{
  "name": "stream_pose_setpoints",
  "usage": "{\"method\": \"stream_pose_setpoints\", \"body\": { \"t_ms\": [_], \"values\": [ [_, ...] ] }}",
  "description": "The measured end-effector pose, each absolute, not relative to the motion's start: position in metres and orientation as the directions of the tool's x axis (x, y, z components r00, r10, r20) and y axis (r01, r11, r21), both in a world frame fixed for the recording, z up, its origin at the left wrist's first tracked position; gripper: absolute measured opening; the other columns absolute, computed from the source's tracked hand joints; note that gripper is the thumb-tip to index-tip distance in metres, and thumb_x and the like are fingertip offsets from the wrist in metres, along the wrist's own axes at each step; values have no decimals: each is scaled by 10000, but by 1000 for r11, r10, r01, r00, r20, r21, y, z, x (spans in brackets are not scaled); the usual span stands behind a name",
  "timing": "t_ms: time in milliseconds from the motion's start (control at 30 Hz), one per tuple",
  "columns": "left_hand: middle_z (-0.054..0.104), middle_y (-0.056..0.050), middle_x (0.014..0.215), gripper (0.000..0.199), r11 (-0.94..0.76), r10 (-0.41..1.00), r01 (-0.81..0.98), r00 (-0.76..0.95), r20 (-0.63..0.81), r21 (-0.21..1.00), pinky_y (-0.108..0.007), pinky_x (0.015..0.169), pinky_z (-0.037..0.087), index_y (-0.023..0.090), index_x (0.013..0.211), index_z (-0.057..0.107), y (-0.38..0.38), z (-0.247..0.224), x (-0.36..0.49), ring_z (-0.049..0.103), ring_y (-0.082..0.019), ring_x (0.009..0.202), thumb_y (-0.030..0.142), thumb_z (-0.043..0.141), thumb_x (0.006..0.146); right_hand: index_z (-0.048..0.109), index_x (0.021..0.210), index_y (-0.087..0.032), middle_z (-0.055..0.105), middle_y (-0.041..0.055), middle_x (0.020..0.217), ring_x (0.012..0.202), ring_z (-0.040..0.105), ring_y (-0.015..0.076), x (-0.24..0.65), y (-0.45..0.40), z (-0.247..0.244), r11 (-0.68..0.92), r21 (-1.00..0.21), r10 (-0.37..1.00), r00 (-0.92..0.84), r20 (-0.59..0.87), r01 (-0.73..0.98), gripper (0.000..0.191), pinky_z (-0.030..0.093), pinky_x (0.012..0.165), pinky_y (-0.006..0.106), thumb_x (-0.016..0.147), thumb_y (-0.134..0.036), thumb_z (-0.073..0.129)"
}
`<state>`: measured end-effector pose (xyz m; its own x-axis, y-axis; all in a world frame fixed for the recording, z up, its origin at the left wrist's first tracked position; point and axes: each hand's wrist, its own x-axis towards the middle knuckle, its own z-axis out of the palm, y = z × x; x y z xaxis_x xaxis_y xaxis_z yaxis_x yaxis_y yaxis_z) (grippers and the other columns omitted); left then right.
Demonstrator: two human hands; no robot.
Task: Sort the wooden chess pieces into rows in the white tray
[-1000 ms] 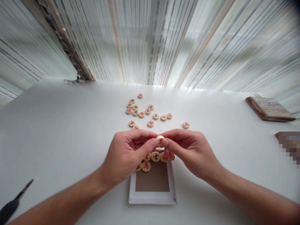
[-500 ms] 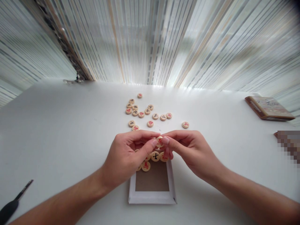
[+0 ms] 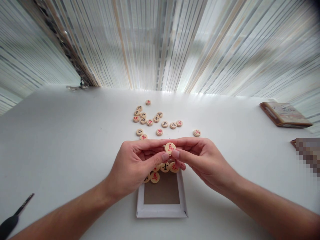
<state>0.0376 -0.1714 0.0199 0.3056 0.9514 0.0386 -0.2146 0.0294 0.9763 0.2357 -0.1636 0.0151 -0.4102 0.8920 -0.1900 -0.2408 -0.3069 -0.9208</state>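
Observation:
Between my left hand (image 3: 136,161) and my right hand (image 3: 197,155) is a round wooden Chinese chess piece (image 3: 170,147) with a red character, its face turned toward me. Both thumbs press its lower edge, and the fingers of both hands are behind it. Below the hands lies a shallow white box (image 3: 162,212) with a brown bottom. Chess pieces lie in its far part, among them one with a black character (image 3: 165,167) and one with a red character (image 3: 155,177). My left hand and fingers hide some of the box's far left part.
Several loose chess pieces (image 3: 149,122) are scattered on the white table (image 3: 75,140) beyond my hands, one lone piece (image 3: 197,133) farther right. A flat brown box (image 3: 286,114) lies at the right. A black-handled tool (image 3: 11,223) is at the lower left. A striped string curtain (image 3: 150,50) hangs behind.
My thumbs have slid down to the lower edge of the held chess piece, so its red character shows more fully. Both hands stay above the white box.

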Motion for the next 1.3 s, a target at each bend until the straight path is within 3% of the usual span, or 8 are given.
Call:
{"method": "stream_pose_setpoints", "body": {
  "t_ms": [233, 533, 767, 967, 1100, 1300],
  "values": [
    [870, -14, 1010, 319, -116, 960, -51, 249, 126, 992, -185, 835, 684, 282, 1148, 858, -173, 14, 35, 851, -190, 897, 139, 866, 862, 882, 1084, -229, 773, 37, 742, 630, 612, 105, 235, -163, 17, -316, -924, 894, -394, -213, -217, 385, 495, 571, 202, 717, -244, 995],
    [870, -7, 967, 362, -473, 859, 212, 325, 394, 855, -178, 768, 655, 278, 1219, 836, -173, 9, 31, 817, -142, 816, 85, 777, 918, 895, 913, -170, 690, 31, 620, 578, 548, 112, 238, -163, 20, -248, -969, 900, -372, -228, -7, 310, 430, 516, 220, 744, -421, 964],
    [868, -53, 1009, 333, -293, 915, 139, 327, 235, 946, -223, 664, 691, 245, 1270, 812, -175, 11, 32, 835, -202, 825, 187, 779, 944, 830, 763, -152, 650, 37, 637, 614, 549, 141, 239, -163, 21, -185, -983, 887, -430, -168, 1, 438, 454, 598, 282, 896, -568, 803],
    [865, -51, 1069, 312, -197, 947, 76, 273, 170, 977, -250, 816, 709, 245, 1194, 840, -175, 10, 31, 845, -227, 943, 155, 833, 895, 859, 1111, -160, 636, 30, 705, 684, 538, 149, 239, -164, 16, -201, -973, 872, -474, -124, -115, 375, 441, 641, 290, 975, -491, 745],
    [866, -49, 1060, 301, -190, 954, 58, 248, 170, 980, -246, 808, 710, 240, 1180, 846, -174, 9, 30, 847, -227, 936, 163, 842, 889, 849, 1191, -186, 633, 17, 721, 693, 507, 137, 238, -165, 21, -227, -965, 868, -477, -139, -132, 371, 435, 648, 280, 905, -422, 838],
    [871, -42, 999, 308, -236, 949, 150, 250, 194, 960, -224, 678, 700, 249, 1197, 845, -174, 9, 30, 839, -202, 792, 193, 836, 894, 876, 1114, -188, 724, 45, 785, 700, 533, 143, 235, -164, 25, -298, -942, 871, -446, -204, -152, 417, 455, 622, 268, 747, -366, 965]
  ]
}}
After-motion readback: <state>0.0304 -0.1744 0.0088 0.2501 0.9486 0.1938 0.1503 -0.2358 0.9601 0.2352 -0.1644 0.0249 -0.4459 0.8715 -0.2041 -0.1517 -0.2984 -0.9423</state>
